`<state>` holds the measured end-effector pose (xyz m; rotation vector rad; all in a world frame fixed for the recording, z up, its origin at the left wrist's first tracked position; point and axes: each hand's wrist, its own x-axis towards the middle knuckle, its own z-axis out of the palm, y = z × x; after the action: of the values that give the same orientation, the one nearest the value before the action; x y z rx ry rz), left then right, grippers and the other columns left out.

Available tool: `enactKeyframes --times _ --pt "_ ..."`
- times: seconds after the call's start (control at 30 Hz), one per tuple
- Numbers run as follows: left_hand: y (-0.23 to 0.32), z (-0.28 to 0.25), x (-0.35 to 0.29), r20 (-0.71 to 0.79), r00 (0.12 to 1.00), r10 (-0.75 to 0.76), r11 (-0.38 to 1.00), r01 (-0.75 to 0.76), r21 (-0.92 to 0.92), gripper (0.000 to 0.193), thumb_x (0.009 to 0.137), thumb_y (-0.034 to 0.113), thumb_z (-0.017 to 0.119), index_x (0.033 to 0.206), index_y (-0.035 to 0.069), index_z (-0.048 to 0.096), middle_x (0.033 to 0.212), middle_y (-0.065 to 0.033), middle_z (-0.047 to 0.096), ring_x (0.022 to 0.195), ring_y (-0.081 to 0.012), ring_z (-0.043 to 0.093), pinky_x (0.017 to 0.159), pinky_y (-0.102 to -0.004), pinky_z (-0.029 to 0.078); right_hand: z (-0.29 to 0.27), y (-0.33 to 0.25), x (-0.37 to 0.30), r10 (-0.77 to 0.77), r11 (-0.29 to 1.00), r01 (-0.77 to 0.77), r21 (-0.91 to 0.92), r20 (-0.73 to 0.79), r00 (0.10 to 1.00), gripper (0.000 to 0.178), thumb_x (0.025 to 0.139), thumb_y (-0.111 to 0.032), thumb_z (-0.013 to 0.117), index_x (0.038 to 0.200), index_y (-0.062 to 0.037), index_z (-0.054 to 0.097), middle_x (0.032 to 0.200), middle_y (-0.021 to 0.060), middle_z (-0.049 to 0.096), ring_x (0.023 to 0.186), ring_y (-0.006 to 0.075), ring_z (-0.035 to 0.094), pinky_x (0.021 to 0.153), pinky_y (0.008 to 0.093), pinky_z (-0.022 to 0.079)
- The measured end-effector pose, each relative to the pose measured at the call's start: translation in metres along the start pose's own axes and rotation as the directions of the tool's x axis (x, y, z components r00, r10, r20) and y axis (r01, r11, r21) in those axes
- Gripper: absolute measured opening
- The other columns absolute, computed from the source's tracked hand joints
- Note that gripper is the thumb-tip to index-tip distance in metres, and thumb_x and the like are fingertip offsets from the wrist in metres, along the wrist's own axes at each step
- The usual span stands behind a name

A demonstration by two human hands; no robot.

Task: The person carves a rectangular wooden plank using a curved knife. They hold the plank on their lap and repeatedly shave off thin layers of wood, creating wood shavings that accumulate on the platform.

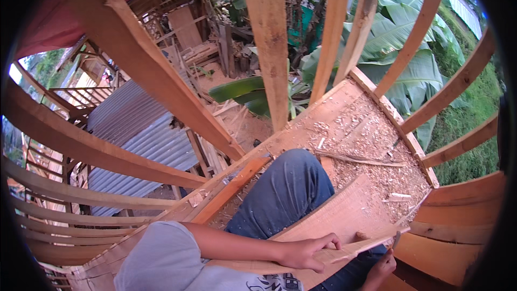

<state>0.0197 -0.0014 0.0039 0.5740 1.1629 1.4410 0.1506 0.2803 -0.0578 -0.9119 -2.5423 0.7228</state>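
Observation:
A pale curved wooden board lies tilted across my lap, one leg in dark blue trousers raised behind it. My left hand reaches over the board from the left and grips it near its front edge, fingers bent. Past the board's right end, my right hand is closed around a narrow grey tool with a flat blade. The blade stands up close beside the board's edge. Its handle is hidden in my fingers, so its exact kind cannot be told.
Wood shavings cover the plank floor, with a long split stick lying on it. Upright timber ribs rise all around. Reddish planks stand at right. Below on the left is a corrugated metal sheet; banana leaves grow behind.

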Motion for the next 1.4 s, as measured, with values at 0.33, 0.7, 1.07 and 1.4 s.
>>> enactKeyframes --times 0.33,0.7,1.07,1.4 --pt "-0.009 -0.009 0.012 -0.011 0.999 -0.048 0.984 0.046 -0.173 0.080 0.069 0.022 0.073 0.135 0.007 0.029 0.121 -0.0123 0.044 0.119 -0.0214 0.044 0.104 -0.0333 0.030 -0.016 -0.082 -0.018 0.004 0.992 -0.037 0.118 0.264 0.965 0.038 0.091 -0.036 0.062 0.076 -0.0008 0.063 0.064 0.0235 0.056 0.063 0.0451 0.058 0.054 0.0467 0.044" --pt "-0.010 -0.008 0.004 -0.016 1.000 -0.014 0.991 0.011 -0.134 0.075 0.072 0.018 0.072 0.134 0.005 0.031 0.118 -0.0127 0.044 0.114 -0.0203 0.045 0.103 -0.0335 0.031 -0.023 -0.064 0.001 0.170 0.985 -0.173 0.001 0.169 0.971 0.049 0.091 -0.044 0.060 0.073 0.0015 0.061 0.061 0.0250 0.054 0.063 0.0445 0.060 0.055 0.0479 0.045" --pt "-0.003 -0.001 0.008 -0.035 0.998 -0.056 0.991 0.051 -0.120 0.078 0.071 0.020 0.074 0.133 0.003 0.031 0.117 -0.0120 0.043 0.115 -0.0210 0.043 0.104 -0.0334 0.030 -0.017 -0.020 0.022 0.115 0.992 -0.113 -0.049 0.029 0.993 0.049 0.093 -0.048 0.056 0.078 -0.0021 0.066 0.061 0.0202 0.057 0.059 0.0415 0.059 0.054 0.0445 0.045" --pt "-0.003 -0.006 0.009 -0.051 0.993 -0.103 0.979 0.092 -0.181 0.084 0.065 0.025 0.076 0.132 0.006 0.029 0.121 -0.0110 0.043 0.116 -0.0197 0.044 0.101 -0.0312 0.031 -0.009 -0.061 0.002 -0.044 0.996 0.036 0.080 0.104 0.994 0.046 0.089 -0.044 0.063 0.070 -0.0026 0.059 0.060 0.0191 0.055 0.056 0.0401 0.057 0.052 0.0439 0.045"
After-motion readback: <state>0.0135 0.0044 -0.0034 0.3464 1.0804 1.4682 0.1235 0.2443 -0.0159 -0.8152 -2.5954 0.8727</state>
